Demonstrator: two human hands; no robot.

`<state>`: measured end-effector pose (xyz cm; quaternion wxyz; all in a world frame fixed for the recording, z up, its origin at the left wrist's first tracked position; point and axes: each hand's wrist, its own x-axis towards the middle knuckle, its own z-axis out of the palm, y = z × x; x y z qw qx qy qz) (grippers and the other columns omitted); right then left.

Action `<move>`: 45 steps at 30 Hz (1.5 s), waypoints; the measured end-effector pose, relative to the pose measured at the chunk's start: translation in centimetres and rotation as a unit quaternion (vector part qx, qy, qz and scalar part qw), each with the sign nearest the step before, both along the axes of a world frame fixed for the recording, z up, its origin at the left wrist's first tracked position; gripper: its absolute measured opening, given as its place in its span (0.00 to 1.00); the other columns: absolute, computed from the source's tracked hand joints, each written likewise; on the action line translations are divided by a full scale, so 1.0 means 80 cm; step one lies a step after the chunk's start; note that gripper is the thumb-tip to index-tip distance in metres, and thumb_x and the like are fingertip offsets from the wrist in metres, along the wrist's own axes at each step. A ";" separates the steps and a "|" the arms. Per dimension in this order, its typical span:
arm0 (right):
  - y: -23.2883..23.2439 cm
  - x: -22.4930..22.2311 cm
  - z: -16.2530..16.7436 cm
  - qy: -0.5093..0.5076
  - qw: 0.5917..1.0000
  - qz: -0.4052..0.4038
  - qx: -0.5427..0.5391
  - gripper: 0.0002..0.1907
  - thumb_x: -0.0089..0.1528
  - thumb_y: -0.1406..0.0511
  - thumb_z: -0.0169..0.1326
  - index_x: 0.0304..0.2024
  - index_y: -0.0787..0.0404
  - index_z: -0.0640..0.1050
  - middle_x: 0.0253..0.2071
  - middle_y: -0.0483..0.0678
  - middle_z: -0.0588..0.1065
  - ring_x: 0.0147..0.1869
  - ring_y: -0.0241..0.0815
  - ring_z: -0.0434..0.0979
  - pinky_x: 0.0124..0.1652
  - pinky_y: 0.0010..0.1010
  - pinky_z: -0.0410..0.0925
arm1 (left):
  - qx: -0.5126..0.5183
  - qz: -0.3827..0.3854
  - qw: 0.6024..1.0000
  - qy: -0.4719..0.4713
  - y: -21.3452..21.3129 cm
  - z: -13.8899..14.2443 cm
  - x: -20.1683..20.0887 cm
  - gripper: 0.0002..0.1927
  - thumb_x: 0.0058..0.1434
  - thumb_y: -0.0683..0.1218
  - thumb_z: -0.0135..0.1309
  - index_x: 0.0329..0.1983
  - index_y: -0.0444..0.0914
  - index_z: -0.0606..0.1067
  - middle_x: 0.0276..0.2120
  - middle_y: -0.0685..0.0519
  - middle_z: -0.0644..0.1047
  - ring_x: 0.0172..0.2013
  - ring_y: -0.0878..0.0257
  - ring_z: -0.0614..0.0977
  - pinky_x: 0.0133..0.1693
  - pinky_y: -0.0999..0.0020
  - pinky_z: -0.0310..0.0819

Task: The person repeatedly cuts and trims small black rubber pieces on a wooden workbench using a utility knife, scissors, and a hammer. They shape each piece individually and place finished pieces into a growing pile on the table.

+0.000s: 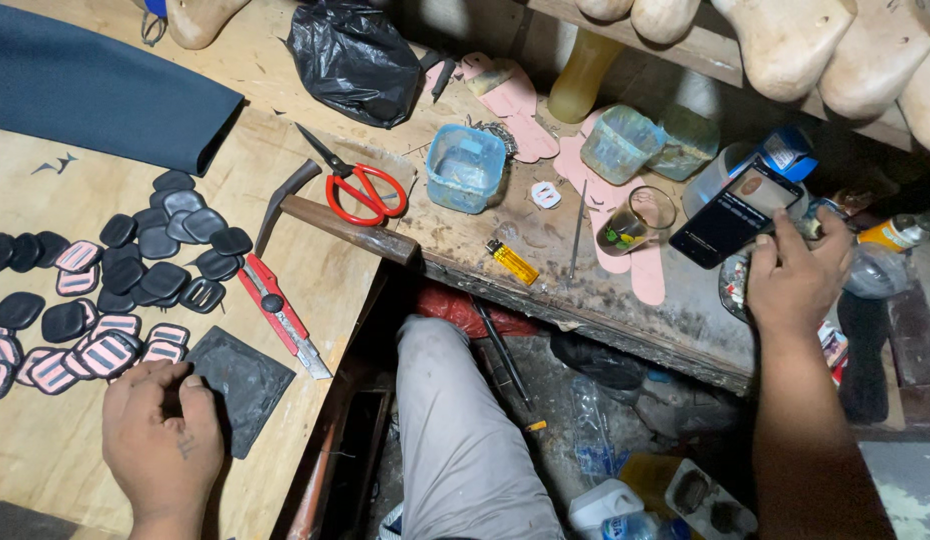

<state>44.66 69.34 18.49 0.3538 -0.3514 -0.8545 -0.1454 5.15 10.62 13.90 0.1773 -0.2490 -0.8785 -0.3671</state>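
Left hand (163,440), curled, presses the dark square sheet (243,384) at lower left; right hand (795,280) grips a phone (733,215), upper right.

At lower left, the left hand (163,437) rests fisted beside a dark leather piece (241,384); at right, the right hand (795,280) grips a smartphone (733,215) above the cluttered workbench (545,250).

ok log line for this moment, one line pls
left hand: fist on dark sheet | right hand: holds phone | box cutter idle
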 end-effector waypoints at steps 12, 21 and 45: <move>-0.192 -0.144 0.008 0.174 0.964 0.188 -0.077 0.10 0.65 0.74 0.64 0.40 0.66 0.73 0.42 0.55 0.75 0.47 0.51 0.77 0.50 0.35 0.69 | 0.019 -0.015 1.000 0.004 0.008 0.029 -0.004 0.08 0.61 0.40 0.56 0.43 0.34 0.76 0.46 0.43 0.78 0.48 0.44 0.79 0.53 0.54 0.73; -0.388 -0.413 0.018 0.016 0.827 0.496 -0.264 0.08 0.60 0.66 0.62 0.39 0.62 0.80 0.39 0.51 0.79 0.47 0.51 0.78 0.47 0.39 0.70 | 0.043 0.003 0.999 -0.019 0.006 0.040 -0.004 0.10 0.55 0.38 0.55 0.42 0.34 0.77 0.45 0.45 0.79 0.46 0.44 0.77 0.50 0.54 0.71; -0.552 -0.474 0.020 -0.029 0.739 0.502 -0.448 0.08 0.63 0.62 0.58 0.40 0.59 0.82 0.37 0.53 0.78 0.43 0.55 0.80 0.43 0.42 0.72 | 0.070 -0.053 0.996 0.020 -0.013 0.072 -0.021 0.12 0.64 0.38 0.53 0.50 0.33 0.76 0.45 0.41 0.79 0.45 0.46 0.81 0.49 0.56 0.75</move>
